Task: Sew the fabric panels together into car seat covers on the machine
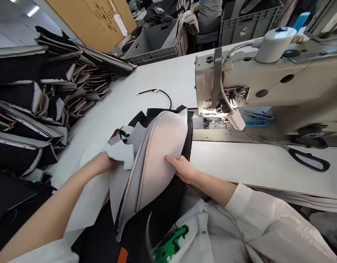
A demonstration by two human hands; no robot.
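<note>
A sewn fabric cover (164, 146) with a pale grey backing and curved seams lies across the table edge, left of the sewing machine. My right hand (183, 168) grips its right edge, thumb on the pale face and fingers hidden beneath. On the other side, my left hand (105, 162) is closed at the cover's left part, its fingers mostly behind a pale flap (121, 151). Black fabric shows under and behind the cover. The machine's needle area (212, 122) is just right of the cover's upper edge, apart from my hands.
Stacks of black, pale-backed pieces (48, 98) crowd the left. Black-handled scissors (308, 159) and blue-handled snips (256, 123) lie right, near the sewing machine (267, 82). A thin black cord (164, 93) rests on the white table (157, 78). Grey crates (157, 45) stand behind.
</note>
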